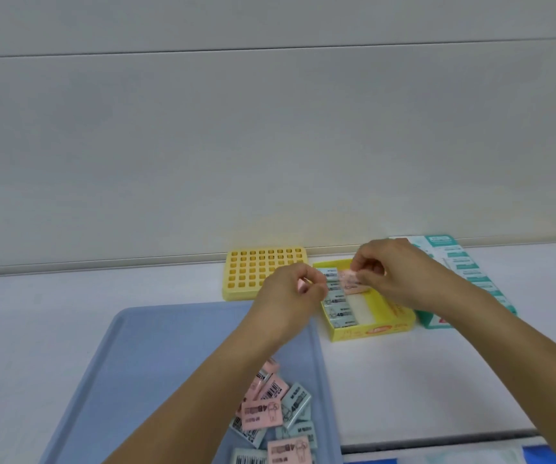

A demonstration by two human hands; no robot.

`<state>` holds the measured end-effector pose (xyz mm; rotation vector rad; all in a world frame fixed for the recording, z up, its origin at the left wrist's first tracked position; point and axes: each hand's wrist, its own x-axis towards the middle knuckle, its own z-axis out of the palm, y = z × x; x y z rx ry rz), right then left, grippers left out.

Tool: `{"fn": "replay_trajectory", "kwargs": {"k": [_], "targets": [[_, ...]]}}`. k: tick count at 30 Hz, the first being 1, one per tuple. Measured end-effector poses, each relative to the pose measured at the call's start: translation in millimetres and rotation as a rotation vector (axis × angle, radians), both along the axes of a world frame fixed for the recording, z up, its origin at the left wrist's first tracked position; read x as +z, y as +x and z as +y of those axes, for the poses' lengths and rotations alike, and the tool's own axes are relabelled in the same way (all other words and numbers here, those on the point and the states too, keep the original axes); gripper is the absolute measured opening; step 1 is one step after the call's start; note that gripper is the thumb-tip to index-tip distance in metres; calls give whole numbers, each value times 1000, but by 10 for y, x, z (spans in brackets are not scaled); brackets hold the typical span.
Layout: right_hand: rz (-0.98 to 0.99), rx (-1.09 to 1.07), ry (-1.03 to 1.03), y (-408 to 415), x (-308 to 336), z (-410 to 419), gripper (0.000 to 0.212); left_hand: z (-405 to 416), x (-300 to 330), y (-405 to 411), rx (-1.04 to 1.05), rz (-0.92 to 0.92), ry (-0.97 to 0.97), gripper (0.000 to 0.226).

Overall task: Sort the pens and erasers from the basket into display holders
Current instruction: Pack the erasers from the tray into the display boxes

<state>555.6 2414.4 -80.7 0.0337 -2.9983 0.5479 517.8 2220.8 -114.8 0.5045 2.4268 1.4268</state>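
Hands meeting over yellow display box [370, 329] at 1 o'clock of blue basket [156, 346]. Right hand [393, 272] pinching pink eraser [353, 283] above box's open compartment, beside column of blue erasers [336, 303] already seated. Left hand [290, 289] curled, gripping another pink eraser [302, 287]. Loose erasers [269, 410] heaped in basket's 5 o'clock corner. Yellow grid holder [256, 272] at 12 o'clock; teal box [470, 272] at 2 o'clock.
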Motion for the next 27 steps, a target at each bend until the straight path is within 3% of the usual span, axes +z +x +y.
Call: {"fn": "replay_trajectory", "kwargs": {"k": [3,6,12,22,25,27], "targets": [[-131,33,124,-20,-41,-26,17,8,-47,7,-36,24,-179,19],[-99,41,263,-40,-90,-54,13,40,-52,36,-63,59,-268,36],[-118,75,373,-2,-136,-13,19,50,-24,45,-65,54,-273,43],[-98,54,322,-10,-201,-14,10,52,-48,18,-60,80,-278,46],[-58,80,376,-12,-194,-7,12,37,-56,5,-29,110,-210,41],[-48,105,404,2,-195,6,18,12,-7,-11,80,-53,52,34]]}}
